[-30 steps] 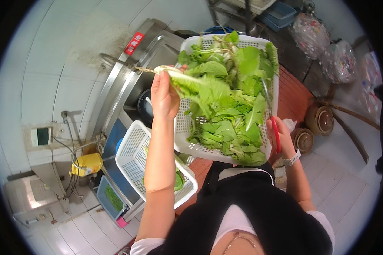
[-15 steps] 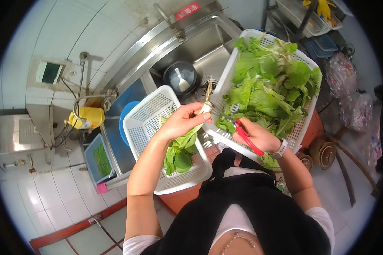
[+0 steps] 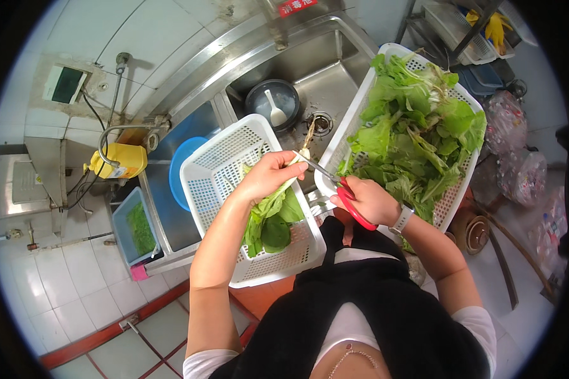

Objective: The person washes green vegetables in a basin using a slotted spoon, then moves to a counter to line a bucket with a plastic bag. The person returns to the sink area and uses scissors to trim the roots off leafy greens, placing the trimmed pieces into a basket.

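My left hand (image 3: 277,175) pinches a leafy green vegetable (image 3: 274,235) near its stem base. Its pale root points up, away from me, and its leaves hang over a white perforated basket (image 3: 195,189) on the left. In my right hand (image 3: 374,201) is a pair of scissors (image 3: 359,213) with red handles. The blades reach across to the root end, right by my left fingertips; whether they touch it I cannot tell. To the right, a larger white basket (image 3: 362,114) is heaped with leafy greens (image 3: 417,126).
Behind the baskets is a steel sink (image 3: 332,79) with a dark bowl (image 3: 284,95), a white spoon (image 3: 274,108) and a drain (image 3: 321,123). Farther left are a blue basin (image 3: 181,174), a yellow jug (image 3: 124,162) and a blue tub (image 3: 123,218) of chopped greens. Plastic bags (image 3: 523,174) hang right.
The scissors' blades have come up and left to the vegetable's root end beside my left fingers. Both hands keep their holds. The whole view has shifted slightly.
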{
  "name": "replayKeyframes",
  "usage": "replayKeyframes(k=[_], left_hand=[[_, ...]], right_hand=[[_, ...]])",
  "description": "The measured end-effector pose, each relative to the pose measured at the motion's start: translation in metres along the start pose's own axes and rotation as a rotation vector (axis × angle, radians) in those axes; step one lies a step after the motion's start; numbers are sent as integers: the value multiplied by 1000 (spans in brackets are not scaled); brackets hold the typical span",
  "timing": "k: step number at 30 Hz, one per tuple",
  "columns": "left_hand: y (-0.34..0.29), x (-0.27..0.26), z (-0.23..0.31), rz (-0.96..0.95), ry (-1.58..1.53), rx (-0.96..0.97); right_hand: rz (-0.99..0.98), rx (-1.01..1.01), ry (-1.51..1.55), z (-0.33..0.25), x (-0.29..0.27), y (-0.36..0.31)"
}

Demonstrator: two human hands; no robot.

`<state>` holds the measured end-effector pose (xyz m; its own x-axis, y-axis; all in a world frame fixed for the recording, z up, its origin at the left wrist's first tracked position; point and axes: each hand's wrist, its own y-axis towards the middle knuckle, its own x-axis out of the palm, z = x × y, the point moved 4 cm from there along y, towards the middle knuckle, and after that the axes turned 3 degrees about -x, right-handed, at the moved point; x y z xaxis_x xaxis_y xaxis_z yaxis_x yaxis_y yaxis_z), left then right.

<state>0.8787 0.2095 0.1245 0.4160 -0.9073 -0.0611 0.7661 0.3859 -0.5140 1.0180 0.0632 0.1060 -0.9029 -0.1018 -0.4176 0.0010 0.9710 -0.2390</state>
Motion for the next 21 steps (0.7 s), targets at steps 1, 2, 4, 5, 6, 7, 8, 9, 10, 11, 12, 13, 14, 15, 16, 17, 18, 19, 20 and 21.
replayKeyframes(k=[1, 2, 4, 5, 6, 7, 8, 9, 10, 11, 12, 13, 14, 15, 16, 17, 18, 19, 20, 21], left_hand=[[2, -2, -4, -4, -1, -18], [4, -4, -8, -8, -1, -37], [8, -8, -17, -16, 25, -79], [9, -10, -22, -16, 35, -97], [9, -13, -27, -20, 46, -98], [6, -19, -32, 27, 74, -101], [1, -24, -37, 57, 108, -54], [-8, -32, -43, 99, 65, -9], [-18, -44, -55, 159, -18, -124], [-26, -57, -63, 232, -42, -162], [-35, -67, -71, 291, -129, -181], [-41, -80, -81, 385, -47, -291], [-44, -88, -88, 437, 58, -366], [-43, -92, -87, 586, 415, -315], [-36, -89, -81, 695, 687, -178], [-27, -80, -73, 798, 931, -67], [-19, -69, -63, 873, 1164, -25], [0, -55, -55, 774, 857, 94], [21, -32, -44, 703, 722, 216], [45, -4, -36, 565, 521, 239]], right_hand=[[5, 1, -24, 0, 2, 1], [16, -3, -48, 0, 3, 2], [15, 4, -86, -1, 6, 6], [4, 17, -99, -1, 7, 8], [-13, 47, -120, 0, 9, 8], [0, 47, -25, 0, 9, 9], [11, 69, 59, 2, 10, 8], [29, 97, 142, 5, 9, 5], [71, 80, 163, 7, 7, 3], [81, 129, 218, 12, 7, -3], [84, 161, 295, 18, 5, -11], [82, 230, 385, 25, 5, -19], [114, 254, 376, 31, 2, -29], [157, 243, 370, 37, -1, -38], [134, 343, 474, 48, -2, -50], [120, 448, 573, 58, -2, -63], [275, 321, 323, 62, -14, -70], [381, 285, 374, 70, -22, -82], [461, 317, 384, 79, -28, -96], [515, 337, 531, 88, -34, -110]])
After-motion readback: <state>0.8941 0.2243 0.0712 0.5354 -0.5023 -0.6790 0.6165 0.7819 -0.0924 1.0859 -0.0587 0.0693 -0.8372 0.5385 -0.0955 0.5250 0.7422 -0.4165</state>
